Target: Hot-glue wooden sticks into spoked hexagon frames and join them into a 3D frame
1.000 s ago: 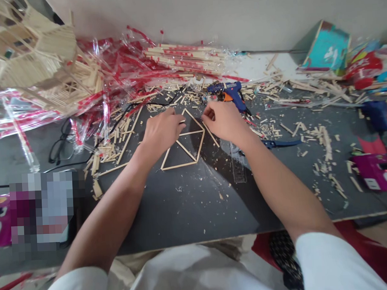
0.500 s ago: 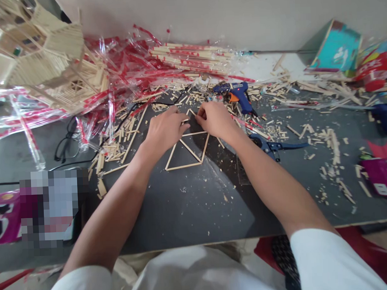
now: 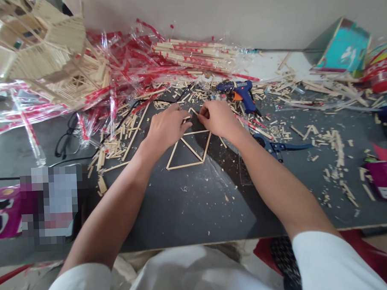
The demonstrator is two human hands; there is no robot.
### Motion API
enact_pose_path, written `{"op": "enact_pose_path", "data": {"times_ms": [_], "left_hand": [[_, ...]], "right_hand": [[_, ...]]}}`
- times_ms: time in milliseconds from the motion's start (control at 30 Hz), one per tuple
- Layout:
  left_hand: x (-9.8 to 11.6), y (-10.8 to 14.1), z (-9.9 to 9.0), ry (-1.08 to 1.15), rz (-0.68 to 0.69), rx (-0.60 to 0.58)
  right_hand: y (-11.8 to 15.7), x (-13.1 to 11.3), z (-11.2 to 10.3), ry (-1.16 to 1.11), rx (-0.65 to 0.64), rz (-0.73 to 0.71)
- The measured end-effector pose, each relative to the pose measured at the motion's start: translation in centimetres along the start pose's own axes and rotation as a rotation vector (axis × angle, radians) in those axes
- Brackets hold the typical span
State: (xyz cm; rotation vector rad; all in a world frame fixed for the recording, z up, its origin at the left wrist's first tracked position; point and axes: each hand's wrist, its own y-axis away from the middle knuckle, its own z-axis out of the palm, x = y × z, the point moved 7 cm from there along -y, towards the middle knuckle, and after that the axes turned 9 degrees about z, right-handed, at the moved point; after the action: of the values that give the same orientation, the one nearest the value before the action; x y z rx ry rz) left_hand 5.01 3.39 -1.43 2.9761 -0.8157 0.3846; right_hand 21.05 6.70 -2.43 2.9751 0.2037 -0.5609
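- My left hand [image 3: 165,131] is clenched, its fingertips pinching the top corner of the popsicle-stick frame [image 3: 184,166]
- My right hand [image 3: 218,118] is closed on that same corner from the other side
- The frame lies flat on the dark board [image 3: 183,214], midway along and nearer the far edge
- A blue hot glue gun [image 3: 242,91] sits just beyond my right hand, among loose stick offcuts [image 3: 108,151]
- Blue-handled cutters [image 3: 277,147] lie beside my right forearm
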Motion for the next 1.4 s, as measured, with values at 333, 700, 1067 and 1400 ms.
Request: {"op": "enact_pose_path", "data": {"times_ms": [333,700,1067,1400], "left_hand": [[-0.1,0.0,0.2,-0.005,0.001,-0.019],[1.8,0.0,-0.5,0.049,0.217,0.009],[2.8,-0.5,1.1,0.076,0.300,-0.070],[2.4,-0.6,1.6,0.099,0.329,-0.049]], "right_hand": [[0.1,0.1,0.0,-0.046,0.002,0.015],[0.0,0.9,-1.3,-0.080,-0.080,0.012],[0.3,1.5,-1.4,-0.029,-0.162,0.054],[0.2,1.4,-1.2,-0.020,-0.149,0.056]]}}
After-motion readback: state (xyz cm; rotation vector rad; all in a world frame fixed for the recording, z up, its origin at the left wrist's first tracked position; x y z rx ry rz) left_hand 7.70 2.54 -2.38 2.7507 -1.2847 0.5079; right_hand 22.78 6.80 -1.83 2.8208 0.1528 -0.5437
